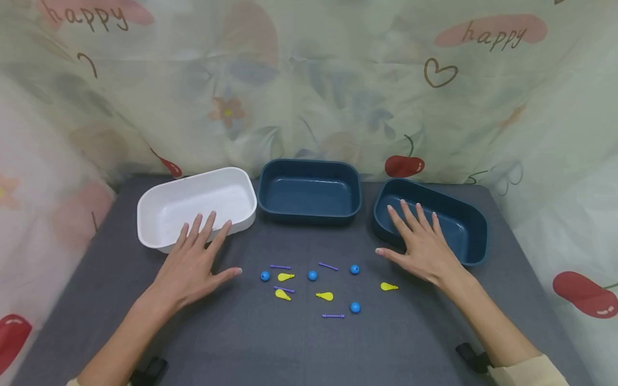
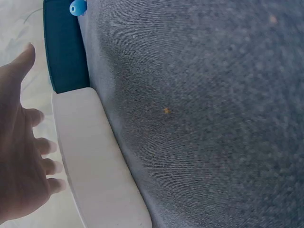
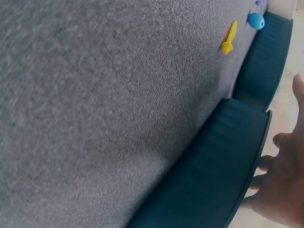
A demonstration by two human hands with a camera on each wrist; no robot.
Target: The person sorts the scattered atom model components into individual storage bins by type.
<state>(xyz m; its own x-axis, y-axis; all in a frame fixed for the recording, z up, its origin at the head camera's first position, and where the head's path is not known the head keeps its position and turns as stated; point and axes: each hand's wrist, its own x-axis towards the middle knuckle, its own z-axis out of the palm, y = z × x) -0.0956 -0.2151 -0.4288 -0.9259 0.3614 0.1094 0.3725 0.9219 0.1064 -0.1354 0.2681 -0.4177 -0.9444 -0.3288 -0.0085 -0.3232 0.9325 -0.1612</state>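
Note:
My left hand (image 1: pixel 193 268) is spread with straight fingers, its fingertips overlapping the front of the white bin (image 1: pixel 149 214) in the head view. My right hand (image 1: pixel 425 249) is spread too, over the near left side of the right dark blue bin (image 1: pixel 470 236). Neither hand holds anything. Between them on the grey cloth lie several blue beads (image 1: pixel 313 275), several yellow bulb-shaped pieces (image 1: pixel 325 296) and several thin purple rods (image 1: pixel 333 316). One yellow piece (image 1: pixel 389 287) lies apart, nearest the right hand. In the left wrist view a blue bead (image 2: pixel 78 7) shows at the top.
A second dark blue bin (image 1: pixel 309 214) stands at the back middle, between the white bin and the right one. Behind the table (image 1: pixel 270 348) hangs a patterned curtain (image 1: pixel 328 80), which also runs along both sides.

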